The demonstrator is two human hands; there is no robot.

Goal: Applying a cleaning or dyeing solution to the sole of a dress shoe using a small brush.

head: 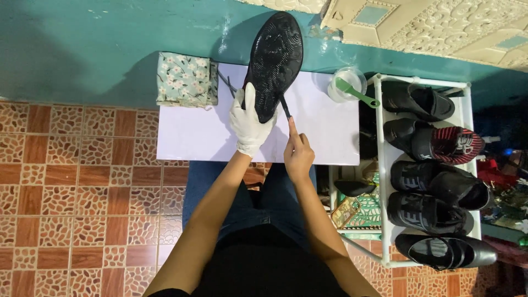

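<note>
A black shoe [275, 58] is held sole-up over a small white table [192, 132]. My left hand [248, 121], in a white glove, grips the shoe at its heel end. My right hand [298, 157], bare, pinches a thin dark tool [286, 107] whose tip touches the sole's edge near the heel. A dark lace hangs from the shoe on the left side.
A folded floral cloth [184, 78] lies on the table's far left corner. A clear cup with a green scoop [349, 85] stands at the far right corner. A white rack [423, 170] at the right holds several dark shoes. Patterned floor tiles spread to the left.
</note>
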